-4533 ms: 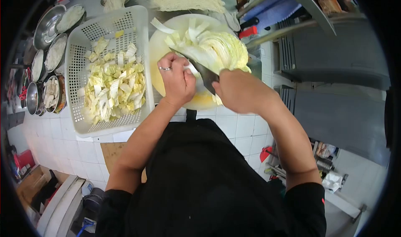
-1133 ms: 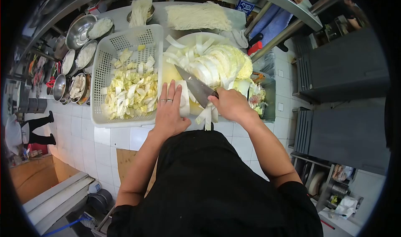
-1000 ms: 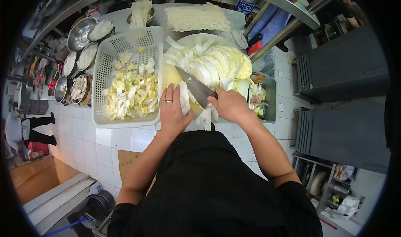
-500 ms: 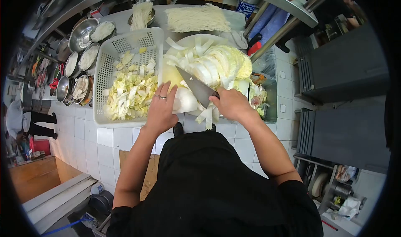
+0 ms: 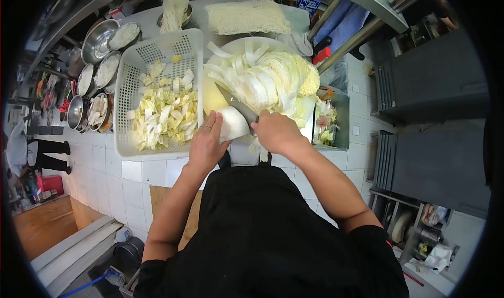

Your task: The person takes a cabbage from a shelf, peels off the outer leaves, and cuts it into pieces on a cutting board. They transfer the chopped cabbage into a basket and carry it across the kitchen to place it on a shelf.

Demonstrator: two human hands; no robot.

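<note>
My right hand (image 5: 278, 132) is wrapped round the handle of a broad-bladed knife (image 5: 234, 105), its blade pointing up and to the left. The blade lies along the right side of a smooth white chunk of vegetable (image 5: 232, 124). My left hand (image 5: 209, 140) presses on the left side of that chunk, fingers close together. Beyond the knife, sliced napa cabbage (image 5: 268, 83) is heaped on a round board (image 5: 210, 70). To the left, a white perforated basket (image 5: 119, 96) holds chopped cabbage pieces (image 5: 165, 112).
Metal bowls (image 5: 74, 112) of food stand at the left. Noodles (image 5: 247, 18) lie at the back. A green bin (image 5: 341, 120) with scraps is right of the board, below a metal shelf post (image 5: 350, 46). Another person (image 5: 31, 153) stands far left.
My left hand has moved right and down onto the white chunk, its fingers closer together. The knife and my right hand have shifted slightly left, and the blade now sits against the chunk.
</note>
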